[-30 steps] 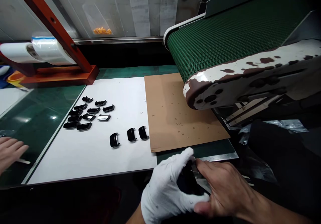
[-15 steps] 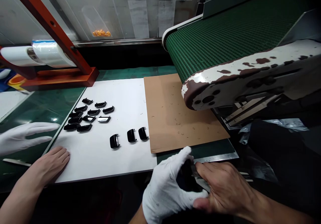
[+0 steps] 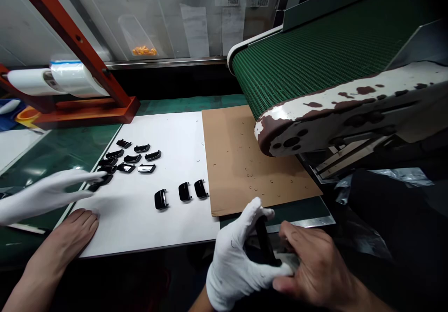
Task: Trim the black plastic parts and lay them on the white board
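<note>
- Red-orange wooden stand [image 3: 117, 111] with rolls of clear plastic film [image 3: 75, 79]; far left of you.
- Another person's white-gloved hand [image 3: 58, 190], at the near-left parts; contact cannot be told. A bare hand [image 3: 80, 225] lies flat below it.
- Glossy black plastic parts in a loose cluster [image 3: 132, 159], on a smooth white sheet [image 3: 147, 223].
- Three similar black parts in a spaced row [image 3: 184, 191], nearer your hands.
- Flat brown cardboard sheet [image 3: 229, 149], strewn with small dark curved bits.
- Your left hand [image 3: 240, 263], in a white knit glove: fingers and thumb arched around one part, gripping it by its ends.
- Slim black held part [image 3: 264, 239], in front of the table edge: right of your left palm, long axis slanting from fingertips down-right to thumb. Dark, showing a narrow side; face hidden.
- Your right hand [image 3: 317, 263], bare, curled just beside that part; you cannot tell what it pinches, if anything.
- Green ribbed conveyor belt [image 3: 297, 65], beyond, upper right.
</note>
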